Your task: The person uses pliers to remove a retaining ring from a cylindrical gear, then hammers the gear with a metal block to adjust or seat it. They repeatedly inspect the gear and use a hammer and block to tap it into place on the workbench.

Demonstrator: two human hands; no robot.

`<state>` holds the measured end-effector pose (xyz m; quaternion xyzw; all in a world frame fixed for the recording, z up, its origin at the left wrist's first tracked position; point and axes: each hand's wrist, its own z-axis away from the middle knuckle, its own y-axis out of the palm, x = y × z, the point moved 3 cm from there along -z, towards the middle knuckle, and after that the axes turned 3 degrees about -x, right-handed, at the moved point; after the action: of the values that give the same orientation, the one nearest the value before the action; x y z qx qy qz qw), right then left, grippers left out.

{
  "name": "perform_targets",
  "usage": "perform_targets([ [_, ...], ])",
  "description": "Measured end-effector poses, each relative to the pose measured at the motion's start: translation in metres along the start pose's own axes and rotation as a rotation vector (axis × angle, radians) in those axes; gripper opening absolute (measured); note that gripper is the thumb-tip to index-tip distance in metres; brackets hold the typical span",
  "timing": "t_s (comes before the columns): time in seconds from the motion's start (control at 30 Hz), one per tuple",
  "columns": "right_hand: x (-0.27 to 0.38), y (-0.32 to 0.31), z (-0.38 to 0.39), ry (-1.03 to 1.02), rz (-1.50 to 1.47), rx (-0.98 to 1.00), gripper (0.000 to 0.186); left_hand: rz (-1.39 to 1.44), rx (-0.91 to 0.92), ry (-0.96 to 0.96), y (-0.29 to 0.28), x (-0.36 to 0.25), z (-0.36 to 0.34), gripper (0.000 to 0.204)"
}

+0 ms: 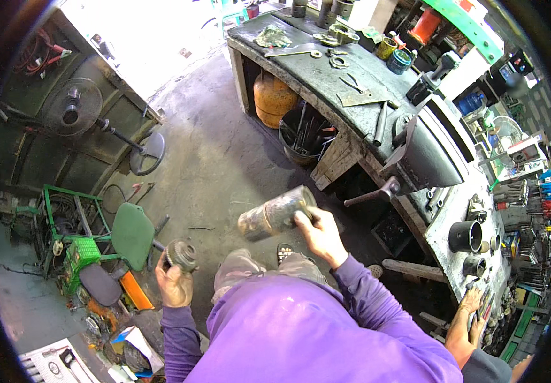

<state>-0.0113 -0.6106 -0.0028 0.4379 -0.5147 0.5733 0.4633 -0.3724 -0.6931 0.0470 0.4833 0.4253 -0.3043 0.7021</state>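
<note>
In my right hand is a worn, greyish-brown metal cylinder, gripped at its right end and held out in front of me, slightly tilted. Its far opening is not visible. My left hand has its fingers closed around a dark, toothed metal gear part with a stepped round top. The two parts are apart, both held above the floor. Below the cylinder one of my sandalled feet shows.
A workbench runs along the right, with a bench vise, a hammer and metal rings. Beneath it stand an orange gas cylinder and a bucket. Another person's hands work at lower right. A green chair stands left.
</note>
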Motion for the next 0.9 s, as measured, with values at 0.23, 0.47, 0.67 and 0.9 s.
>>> perform_targets([
  [0.23,0.076,-0.010,-0.092,-0.586,0.807,-0.120,0.030,0.279,0.073,-0.111,0.020,0.028,-0.105,0.063],
  [0.47,0.066,0.008,-0.167,-0.407,0.894,-0.195,0.030,0.293,0.319,-0.460,0.074,0.042,-0.259,0.062],
  [0.67,0.015,0.022,-0.155,-0.096,1.031,-0.224,0.027,0.338,0.380,-0.871,0.122,0.069,-0.355,0.062],
  [0.9,-0.073,0.008,-0.073,0.306,1.159,-0.299,0.027,0.463,0.332,-1.040,0.182,0.098,-0.392,0.063],
])
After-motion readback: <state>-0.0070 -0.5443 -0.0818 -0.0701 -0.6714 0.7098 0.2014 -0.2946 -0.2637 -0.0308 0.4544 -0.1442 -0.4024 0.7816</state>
